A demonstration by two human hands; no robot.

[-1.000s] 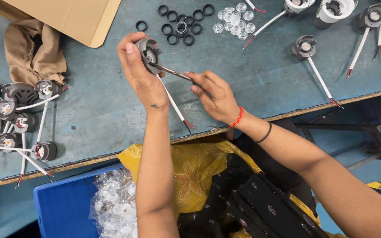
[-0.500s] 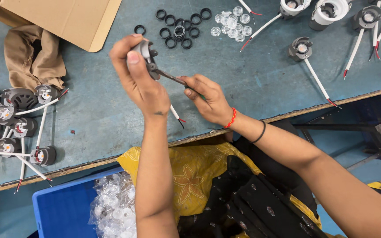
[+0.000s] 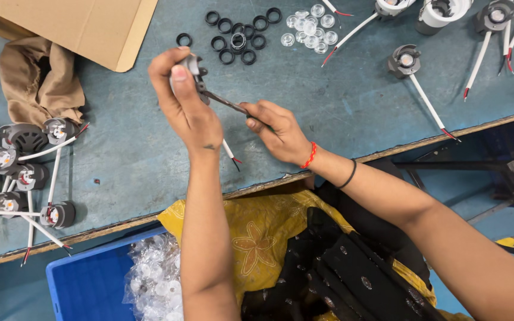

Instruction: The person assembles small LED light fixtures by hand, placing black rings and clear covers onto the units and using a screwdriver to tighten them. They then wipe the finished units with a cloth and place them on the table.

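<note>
Near: blue bin (image 3: pixel 84 288) of clear lenses. Middle: compared with a second ago, both hands sit slightly higher and further left over the table (image 3: pixel 150 148), the tool now angled more steeply into the part (work on it continues). Left hand (image 3: pixel 188 110) has its fingers clamped on the grey lamp housing (image 3: pixel 194 64); right hand (image 3: pixel 278 134) pinches the thin tool (image 3: pixel 224 102), tip touching the housing. Far: black rings (image 3: pixel 239 35), cardboard (image 3: pixel 84 27).

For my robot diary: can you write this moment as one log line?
left hand: holds small grey lamp part | right hand: holds thin tool, tip at part | black rings behind on bench
</note>
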